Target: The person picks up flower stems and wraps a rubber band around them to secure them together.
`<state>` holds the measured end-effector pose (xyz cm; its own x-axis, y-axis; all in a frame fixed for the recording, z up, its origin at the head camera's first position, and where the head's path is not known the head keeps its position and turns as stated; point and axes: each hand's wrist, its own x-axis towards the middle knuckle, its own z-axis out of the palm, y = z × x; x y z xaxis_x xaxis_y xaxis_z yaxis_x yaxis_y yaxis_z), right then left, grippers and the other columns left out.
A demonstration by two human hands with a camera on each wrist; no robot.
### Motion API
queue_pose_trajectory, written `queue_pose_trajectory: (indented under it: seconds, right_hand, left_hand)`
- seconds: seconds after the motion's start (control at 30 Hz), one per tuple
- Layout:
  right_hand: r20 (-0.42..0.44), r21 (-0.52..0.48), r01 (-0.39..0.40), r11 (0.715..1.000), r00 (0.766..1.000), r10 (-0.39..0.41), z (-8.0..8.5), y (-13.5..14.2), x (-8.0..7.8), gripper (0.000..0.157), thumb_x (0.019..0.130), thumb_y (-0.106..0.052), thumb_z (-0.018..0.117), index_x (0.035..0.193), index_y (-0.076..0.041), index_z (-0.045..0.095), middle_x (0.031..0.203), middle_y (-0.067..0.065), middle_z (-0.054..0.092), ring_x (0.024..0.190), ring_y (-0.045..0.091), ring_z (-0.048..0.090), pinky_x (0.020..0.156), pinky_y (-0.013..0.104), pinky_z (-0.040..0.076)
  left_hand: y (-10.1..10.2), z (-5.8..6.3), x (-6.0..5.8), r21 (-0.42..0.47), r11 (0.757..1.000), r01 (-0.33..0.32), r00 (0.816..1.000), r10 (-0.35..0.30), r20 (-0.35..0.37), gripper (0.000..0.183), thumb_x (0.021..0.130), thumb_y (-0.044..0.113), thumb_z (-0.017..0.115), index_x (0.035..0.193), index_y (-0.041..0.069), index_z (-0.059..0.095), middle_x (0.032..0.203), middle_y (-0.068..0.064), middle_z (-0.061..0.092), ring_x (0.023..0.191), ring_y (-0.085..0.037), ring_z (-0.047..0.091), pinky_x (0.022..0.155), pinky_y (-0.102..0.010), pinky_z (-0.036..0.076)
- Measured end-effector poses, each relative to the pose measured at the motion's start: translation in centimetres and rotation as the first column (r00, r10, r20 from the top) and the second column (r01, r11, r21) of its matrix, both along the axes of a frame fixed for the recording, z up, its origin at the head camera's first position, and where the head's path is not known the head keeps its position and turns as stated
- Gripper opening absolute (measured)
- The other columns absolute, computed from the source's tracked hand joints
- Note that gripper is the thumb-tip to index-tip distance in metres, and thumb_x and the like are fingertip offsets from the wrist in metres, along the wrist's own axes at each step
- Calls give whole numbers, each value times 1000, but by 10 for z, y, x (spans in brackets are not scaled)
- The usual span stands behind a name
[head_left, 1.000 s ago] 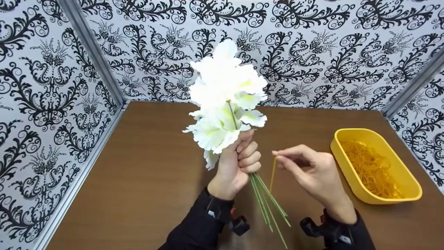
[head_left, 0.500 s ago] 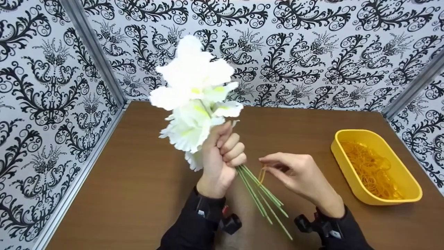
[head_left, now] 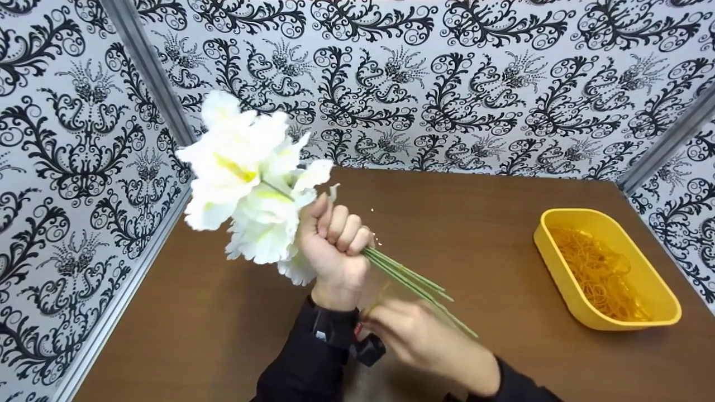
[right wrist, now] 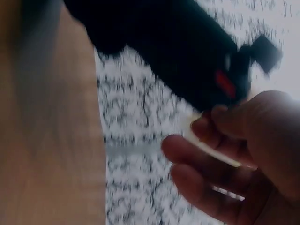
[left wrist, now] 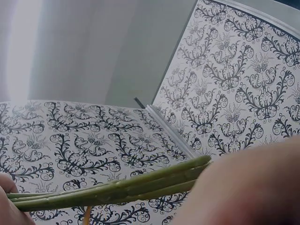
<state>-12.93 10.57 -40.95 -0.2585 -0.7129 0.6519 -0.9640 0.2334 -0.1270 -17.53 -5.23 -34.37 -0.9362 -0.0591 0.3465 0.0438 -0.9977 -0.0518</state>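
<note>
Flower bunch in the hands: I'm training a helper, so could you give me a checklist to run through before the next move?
1. Left hand grips the flowers: ok.
2. Right hand pinches the rubber band: seems ok, though blurred.
3. Band close to the stems: ok.
4. Band looped round every stem: cannot tell, partly hidden.
5. Stem ends gathered evenly: not ok, they fan apart.
6. More bands in the yellow tray: ok.

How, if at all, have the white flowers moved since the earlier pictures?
Yes: in the head view, the white flowers have swung left, farther from the unmoved yellow tray.
</note>
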Motion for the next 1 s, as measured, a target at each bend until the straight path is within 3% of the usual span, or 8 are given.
queue_pose_trajectory:
  seconds: [0.13,0.23,0.4,0.53,0.7,0.83,0.93,1.0]
  right_hand:
    - [-37,107,137,985,990,-133,11,4,21,9,94,-5,60,98,-13,64,84,-7,55,54,5,46,43,18,36]
    - [-74,132,176,976,983,-168,25,14,33,16,104,-13,50,94,-14,63,81,-6,50,52,6,45,42,19,35]
    - [-119,37,115,993,987,-110,54,33,41,28,109,-16,42,98,-10,67,86,-4,58,53,2,49,44,8,39]
    - [-127,-147,107,983,984,-126,74,49,34,21,103,-7,50,97,-5,69,90,1,66,65,8,62,54,10,50]
    - [-53,-313,234,921,963,-263,82,64,13,27,105,-17,55,93,0,72,87,6,69,65,11,63,59,16,54]
    - [26,-321,301,898,950,-310,73,73,-9,25,103,-21,60,97,0,73,87,5,68,56,3,54,52,11,46]
    - [76,-290,306,907,952,-297,61,75,-22,10,98,-11,67,102,-5,74,90,2,68,57,1,54,53,11,45]
    - [102,-267,286,920,958,-268,52,73,-27,12,93,-3,70,104,-6,75,92,1,68,63,3,57,57,12,48]
  left_hand:
    - [-1,0,-1,-25,998,-63,998,62,-24,54,88,14,68,60,19,23,52,9,19,44,-4,13,38,-17,10]
    - [1,-2,0,-105,989,-105,990,94,-103,57,93,18,67,62,19,19,52,9,18,44,-4,12,39,-17,8]
    - [6,-9,1,-351,918,-188,961,98,-259,47,102,37,59,65,19,35,54,8,17,45,-5,11,39,-18,8]
    - [10,-14,4,-541,835,-102,949,-81,-304,47,104,44,52,68,21,32,56,7,21,47,-8,10,41,-21,9]
    - [18,-16,16,-655,756,-21,890,-284,-357,47,106,43,45,71,18,25,60,5,20,50,-11,10,45,-25,9]
    - [27,-12,25,-642,761,94,860,-387,-332,48,105,44,47,69,19,27,59,6,20,49,-10,11,45,-24,9]
    - [31,-8,30,-591,779,210,860,-435,-267,52,104,41,51,66,19,25,57,8,19,48,-8,10,45,-22,7]
    - [33,-5,32,-539,800,264,868,-441,-228,55,104,39,53,63,19,22,55,8,19,47,-7,10,44,-21,6]
